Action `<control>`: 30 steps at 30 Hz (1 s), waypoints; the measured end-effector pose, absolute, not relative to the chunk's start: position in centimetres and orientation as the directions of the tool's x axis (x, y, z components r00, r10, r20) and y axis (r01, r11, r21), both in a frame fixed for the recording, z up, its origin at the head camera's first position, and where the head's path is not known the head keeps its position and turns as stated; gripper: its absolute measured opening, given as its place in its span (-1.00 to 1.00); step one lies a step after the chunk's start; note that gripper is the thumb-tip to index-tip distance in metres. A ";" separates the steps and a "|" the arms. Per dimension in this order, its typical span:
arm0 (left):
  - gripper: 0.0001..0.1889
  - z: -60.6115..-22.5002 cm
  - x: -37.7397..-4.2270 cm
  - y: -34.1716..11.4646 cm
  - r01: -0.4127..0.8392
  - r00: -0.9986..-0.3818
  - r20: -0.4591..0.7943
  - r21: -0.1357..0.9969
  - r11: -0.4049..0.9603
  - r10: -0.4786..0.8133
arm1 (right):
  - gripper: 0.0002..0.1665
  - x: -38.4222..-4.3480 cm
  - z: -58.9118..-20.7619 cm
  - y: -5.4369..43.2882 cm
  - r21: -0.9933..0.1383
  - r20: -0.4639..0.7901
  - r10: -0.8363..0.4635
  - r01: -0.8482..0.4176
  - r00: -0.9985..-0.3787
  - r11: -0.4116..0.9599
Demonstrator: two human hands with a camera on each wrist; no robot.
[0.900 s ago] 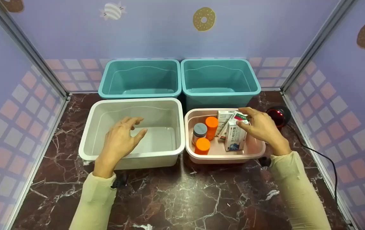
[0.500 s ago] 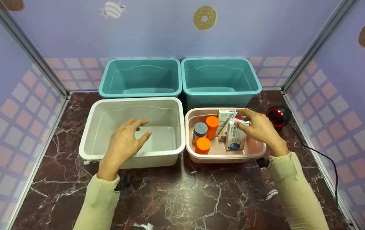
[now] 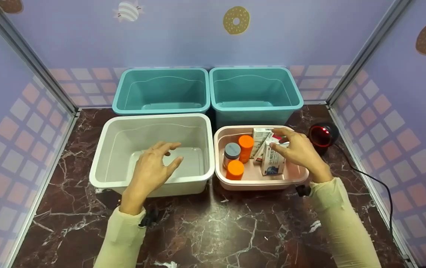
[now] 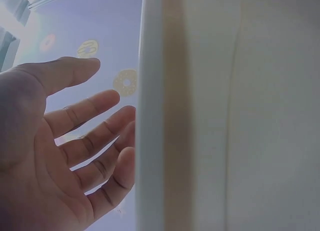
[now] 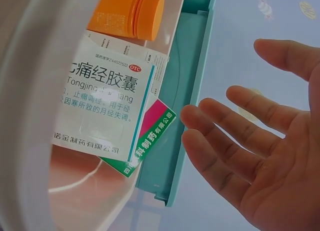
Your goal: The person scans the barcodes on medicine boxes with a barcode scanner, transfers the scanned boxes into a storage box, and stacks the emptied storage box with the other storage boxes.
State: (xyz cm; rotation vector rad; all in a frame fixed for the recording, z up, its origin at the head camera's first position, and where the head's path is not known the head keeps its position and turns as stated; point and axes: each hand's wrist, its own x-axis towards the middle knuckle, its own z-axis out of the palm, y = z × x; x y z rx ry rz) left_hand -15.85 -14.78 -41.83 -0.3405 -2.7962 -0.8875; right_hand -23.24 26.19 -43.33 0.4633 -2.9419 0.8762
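Observation:
My left hand (image 3: 152, 167) hovers over the near part of the off-white bin (image 3: 97, 156), fingers spread and loosely bent, holding nothing. In the left wrist view the left hand (image 4: 75, 146) shows beside the bin's pale rim. Over the right side of the pink bin (image 3: 250, 183), my right hand (image 3: 300, 150) is held above several upright medicine boxes. The right wrist view shows the right hand (image 5: 265, 146) apart from a white capsule box (image 5: 107, 103) and a green-and-magenta box (image 5: 150, 136). Left of the boxes stand two orange-capped bottles (image 3: 246, 143) and a grey-capped bottle (image 3: 232, 152).
Two teal bins, the left teal bin (image 3: 161, 111) and the right teal bin (image 3: 256, 108), stand side by side behind. A black device with a red glow (image 3: 323, 136) sits to the right, its cable (image 3: 378, 182) running along the right wall. The tabletop (image 3: 228, 230) is dark marbled.
My left hand has moved right and slightly nearer to me above the off-white bin. My right hand has shifted slightly left over the boxes. The bins and their contents stay put.

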 end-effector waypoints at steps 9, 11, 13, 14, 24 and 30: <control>-0.61 -41.8 -15.5 -13.5 0.313 -0.944 0.272 0.554 0.771 0.187 | -0.41 -23.3 -43.5 25.5 -0.541 0.104 -0.251 -0.266 -0.962 0.798; -0.62 -41.8 -15.4 -13.3 0.316 -0.943 0.273 0.558 0.767 0.190 | -0.41 -23.3 -43.6 25.3 -0.543 0.102 -0.249 -0.263 -0.963 0.797; -0.63 -42.0 -15.5 -13.1 0.320 -0.942 0.277 0.561 0.763 0.192 | -0.41 -23.3 -43.6 25.2 -0.548 0.099 -0.244 -0.258 -0.965 0.796; -0.63 -42.0 -15.5 -13.1 0.322 -0.941 0.278 0.563 0.761 0.193 | -0.42 -23.3 -43.7 25.1 -0.549 0.101 -0.244 -0.259 -0.964 0.795; -0.64 -42.1 -15.3 -12.3 0.360 -0.925 0.317 0.556 0.749 0.209 | -0.46 -23.6 -44.1 24.7 -0.584 0.115 -0.270 -0.285 -0.956 0.760; -0.64 -42.2 -15.1 -11.7 0.385 -0.917 0.322 0.568 0.727 0.234 | -0.48 -23.6 -44.2 24.3 -0.615 0.105 -0.268 -0.274 -0.958 0.739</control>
